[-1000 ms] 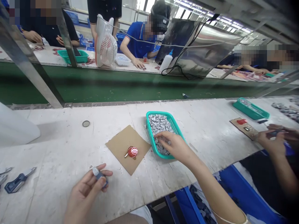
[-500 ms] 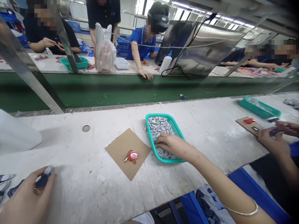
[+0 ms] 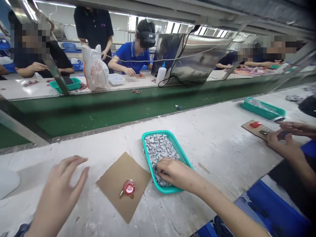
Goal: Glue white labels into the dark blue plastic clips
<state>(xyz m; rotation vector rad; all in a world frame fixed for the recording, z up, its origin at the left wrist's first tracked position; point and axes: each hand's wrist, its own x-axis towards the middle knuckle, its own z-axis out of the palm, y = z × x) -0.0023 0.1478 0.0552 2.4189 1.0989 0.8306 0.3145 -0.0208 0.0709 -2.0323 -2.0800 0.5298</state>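
Observation:
A green basket (image 3: 189,163) full of small grey-white pieces (image 3: 160,144) stands on the white table. My right hand (image 3: 172,172) reaches into it, fingers curled down among the pieces; what they hold, if anything, is hidden. Left of the basket lies a brown cardboard square (image 3: 108,177) with a round red cap-like item (image 3: 129,187) on it and a small metal bit beside that. Over the table, left of the cardboard, my left hand (image 3: 61,187) has its fingers apart and nothing between them.
At the right, a person's hands (image 3: 286,140) work beside another green basket (image 3: 261,110). A green belt (image 3: 111,113) runs behind the table, carrying small scattered pieces. A white container (image 3: 8,182) sits at the left edge. Several people are across the belt.
My left hand has let go of the dark piece it held and moved rightward, toward the cardboard. My right hand remains in the basket. The view has shifted.

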